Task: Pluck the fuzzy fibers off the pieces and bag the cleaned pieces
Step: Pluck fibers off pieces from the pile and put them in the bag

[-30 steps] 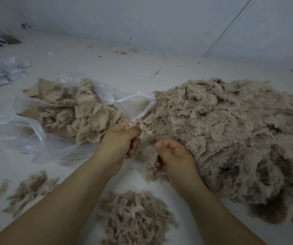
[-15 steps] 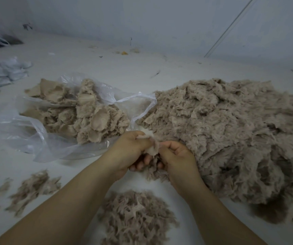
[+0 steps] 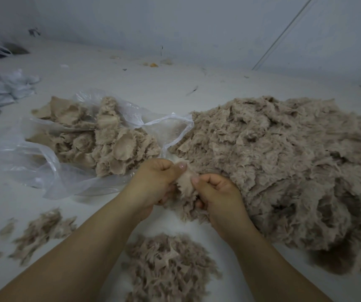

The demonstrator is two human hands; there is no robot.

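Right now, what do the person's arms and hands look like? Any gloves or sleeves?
No gloves and no sleeves in view. The left hand and right hand are bare, and so are both forearms. No rings, watch or bracelet show. The nails look short, unpainted.

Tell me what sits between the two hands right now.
In the head view, one fuzzy piece sits between the left hand and the right hand; both thumbs pinch it, in front of the big pile.

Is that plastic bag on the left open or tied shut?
Open. The plastic bag lies on its side, its mouth gaping toward the hands, and beige pieces show inside.
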